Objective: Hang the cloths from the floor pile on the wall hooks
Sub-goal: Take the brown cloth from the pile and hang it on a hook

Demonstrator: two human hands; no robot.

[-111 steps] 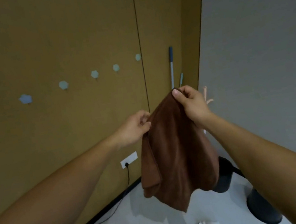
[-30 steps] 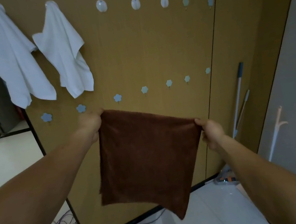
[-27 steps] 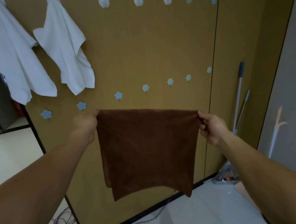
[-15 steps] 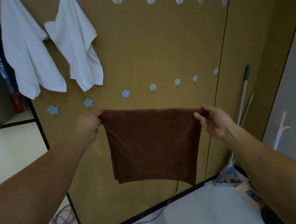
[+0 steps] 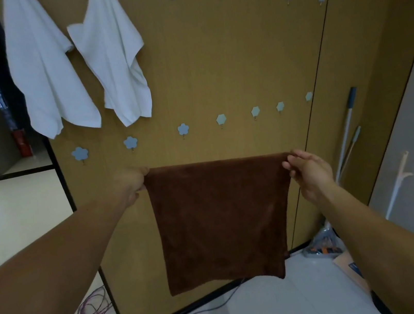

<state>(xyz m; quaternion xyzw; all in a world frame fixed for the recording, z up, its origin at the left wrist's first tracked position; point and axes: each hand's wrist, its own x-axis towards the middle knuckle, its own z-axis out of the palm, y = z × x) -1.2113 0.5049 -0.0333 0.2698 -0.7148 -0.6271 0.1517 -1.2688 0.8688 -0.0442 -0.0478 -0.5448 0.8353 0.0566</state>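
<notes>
Single head-worn view, forward, close to wall [image 5: 212,61].

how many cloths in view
3. Left white cloth and right white cloth hang high on the wall; brown cloth held by left hand and right hand. Others possibly off-frame.

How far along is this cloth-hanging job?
Done: the left white cloth and right white cloth hang high on the wall. In hand: the brown cloth, spread between left hand and right hand, not yet hooked. Left: hanging it on a free hook; the floor pile is out of view.
</notes>
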